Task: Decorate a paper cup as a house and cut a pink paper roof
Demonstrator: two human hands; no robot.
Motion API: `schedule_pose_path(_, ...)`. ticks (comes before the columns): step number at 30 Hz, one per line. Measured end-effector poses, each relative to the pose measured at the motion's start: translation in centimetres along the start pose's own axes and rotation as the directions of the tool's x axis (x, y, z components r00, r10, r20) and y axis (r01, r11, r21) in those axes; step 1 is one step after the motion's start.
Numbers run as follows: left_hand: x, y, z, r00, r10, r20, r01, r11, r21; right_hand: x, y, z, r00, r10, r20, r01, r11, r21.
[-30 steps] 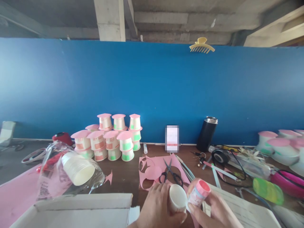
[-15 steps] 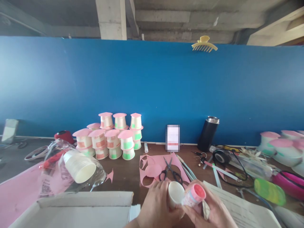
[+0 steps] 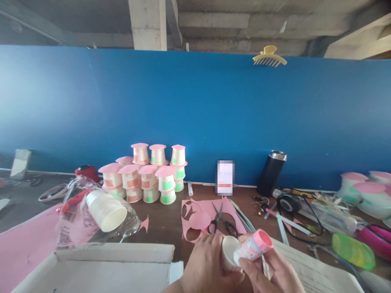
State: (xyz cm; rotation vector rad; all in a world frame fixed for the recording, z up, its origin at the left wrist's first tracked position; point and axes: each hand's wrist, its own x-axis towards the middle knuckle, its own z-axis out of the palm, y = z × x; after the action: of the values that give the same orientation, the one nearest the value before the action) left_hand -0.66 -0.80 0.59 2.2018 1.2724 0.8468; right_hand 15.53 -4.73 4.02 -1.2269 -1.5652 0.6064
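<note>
My left hand (image 3: pixel 203 266) is wrapped round a small white paper cup (image 3: pixel 228 249), its mouth turned up toward me. My right hand (image 3: pixel 269 274) grips a glue stick with a pink end (image 3: pixel 253 246), whose lower tip rests against the cup's rim. Both hands are low in the middle of the view, above a brown table (image 3: pixel 161 221). Just beyond them lie black scissors (image 3: pixel 222 221) on a pink paper sheet with round cut-outs (image 3: pixel 198 215).
A pile of cup houses with pink lids (image 3: pixel 146 175) stands against the blue wall (image 3: pixel 195 114). A plastic sleeve of white cups (image 3: pixel 104 209) lies left, over an open cardboard box (image 3: pixel 100 268). A black flask (image 3: pixel 270 173), tape roll (image 3: pixel 287 203) and cables sit right.
The glue stick has tilted and shifted slightly against the cup's rim. The camera has drifted left, so the scene sits a little further right.
</note>
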Motion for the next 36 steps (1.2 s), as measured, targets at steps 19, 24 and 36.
schedule_pose_path(19, -0.1, 0.1, 0.2, 0.998, 0.06, -0.014, -0.06, 0.998, -0.019, 0.9, 0.1, -0.1, 0.971, -0.216, 0.106, 0.232, 0.957, -0.175)
schedule_pose_path(24, -0.1, 0.3, 0.5, 1.0, 0.01, -0.012, -0.01, 1.0, 0.015, 0.7, 1.7, -0.5, 1.0, 0.004, 0.024, -0.004, 1.0, 0.011)
schedule_pose_path(36, 0.0, -0.6, 1.4, 0.989, 0.13, -0.064, -0.131, 0.991, -0.013, 1.0, 0.2, 0.0, 0.968, -0.193, 0.158, 0.221, 0.958, -0.184)
